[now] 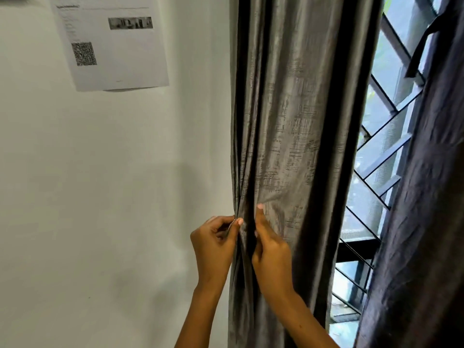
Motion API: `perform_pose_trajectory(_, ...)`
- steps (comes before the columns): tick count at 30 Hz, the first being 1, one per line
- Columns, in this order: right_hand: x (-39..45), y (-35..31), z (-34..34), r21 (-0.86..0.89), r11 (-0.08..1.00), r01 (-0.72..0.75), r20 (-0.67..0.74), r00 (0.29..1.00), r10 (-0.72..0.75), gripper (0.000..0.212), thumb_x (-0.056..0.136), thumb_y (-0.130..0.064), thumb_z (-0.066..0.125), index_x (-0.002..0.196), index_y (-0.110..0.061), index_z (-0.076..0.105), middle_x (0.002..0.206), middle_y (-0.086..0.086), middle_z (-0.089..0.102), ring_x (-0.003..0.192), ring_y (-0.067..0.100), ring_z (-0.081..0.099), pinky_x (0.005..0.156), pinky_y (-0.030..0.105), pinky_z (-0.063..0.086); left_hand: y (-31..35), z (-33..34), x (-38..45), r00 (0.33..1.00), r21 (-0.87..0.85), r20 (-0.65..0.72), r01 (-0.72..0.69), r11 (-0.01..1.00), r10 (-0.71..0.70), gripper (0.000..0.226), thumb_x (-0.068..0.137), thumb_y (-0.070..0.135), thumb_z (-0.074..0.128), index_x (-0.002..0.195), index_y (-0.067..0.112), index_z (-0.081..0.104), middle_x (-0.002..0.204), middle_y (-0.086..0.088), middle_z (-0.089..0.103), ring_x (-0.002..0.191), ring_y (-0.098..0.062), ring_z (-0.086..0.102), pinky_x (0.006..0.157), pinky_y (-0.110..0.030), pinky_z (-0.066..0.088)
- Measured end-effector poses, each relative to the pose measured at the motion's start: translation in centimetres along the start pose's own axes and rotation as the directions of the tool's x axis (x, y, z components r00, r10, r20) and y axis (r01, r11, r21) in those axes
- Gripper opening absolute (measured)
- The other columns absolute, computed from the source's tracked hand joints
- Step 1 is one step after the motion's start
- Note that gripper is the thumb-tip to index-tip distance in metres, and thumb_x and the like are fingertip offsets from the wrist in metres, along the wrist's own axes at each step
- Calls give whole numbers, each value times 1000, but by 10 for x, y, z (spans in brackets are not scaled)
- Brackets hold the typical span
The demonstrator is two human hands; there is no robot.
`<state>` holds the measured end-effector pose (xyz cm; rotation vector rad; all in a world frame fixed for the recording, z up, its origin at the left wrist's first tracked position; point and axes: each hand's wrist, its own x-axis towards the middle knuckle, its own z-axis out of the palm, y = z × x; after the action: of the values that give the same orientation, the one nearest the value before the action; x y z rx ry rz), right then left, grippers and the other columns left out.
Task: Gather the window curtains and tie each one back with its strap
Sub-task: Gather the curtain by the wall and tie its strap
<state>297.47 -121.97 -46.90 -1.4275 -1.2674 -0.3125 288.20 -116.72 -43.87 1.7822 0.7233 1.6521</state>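
A grey shiny curtain [296, 116] hangs in folds against the window's left side. My left hand [213, 249] pinches the curtain's left edge between thumb and fingers. My right hand [270, 257] presses into a dark fold just beside it, fingers curled into the cloth and the index finger pointing up. A second, darker curtain [421, 222] hangs at the right, with a dark strap [421, 43] dangling near its top. No strap shows around the grey curtain.
A white wall [100, 197] fills the left, with a printed paper sheet [110, 41] stuck on it. Between the two curtains the window [376, 159] shows, with a diagonal metal grille behind the glass.
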Motion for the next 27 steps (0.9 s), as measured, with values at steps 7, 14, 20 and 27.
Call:
perform_pose_trajectory(7, 7, -1, -5, 117, 993, 10, 222, 974, -36, 64, 92, -7, 43, 145, -27, 12, 152, -6, 29, 138, 9, 35, 109, 8, 22, 2, 1, -7, 999, -97, 37, 36, 995, -33, 14, 80, 20, 71, 88, 10, 76, 79, 0, 73, 72, -16, 70, 65, -29, 58)
perform_pose_trajectory(14, 4, 7, -8, 195, 980, -27, 229, 973, -19, 48, 92, -40, 35, 140, -34, 34, 159, -9, 5, 147, 6, 2, 120, 30, 13, 6, 2, -1, 999, -72, -12, 45, 996, -46, 9, 78, 19, 74, 86, 14, 75, 77, 5, 73, 72, -5, 69, 67, -16, 54)
perform_pose_trajectory(20, 37, 28, -27, 375, 866, -332, -90, 916, 390, 84, 75, -40, 74, 146, -23, 32, 147, 2, 43, 134, 11, 42, 106, 28, 39, 1, -2, 3, 999, 22, -17, 41, 999, -41, 14, 79, 24, 74, 90, 16, 74, 82, 4, 73, 75, -6, 69, 70, -22, 58)
perform_pose_trajectory(27, 7, 15, -7, -153, 988, -15, -62, 998, 6, 39, 80, 12, 62, 114, -7, 64, 78, -2, 64, 60, 4, 57, 57, 18, 51, 0, 4, 1, 1000, 25, -24, 0, 1000, 1, 15, 80, 18, 74, 92, 11, 76, 84, 3, 74, 78, -3, 68, 71, -16, 55)
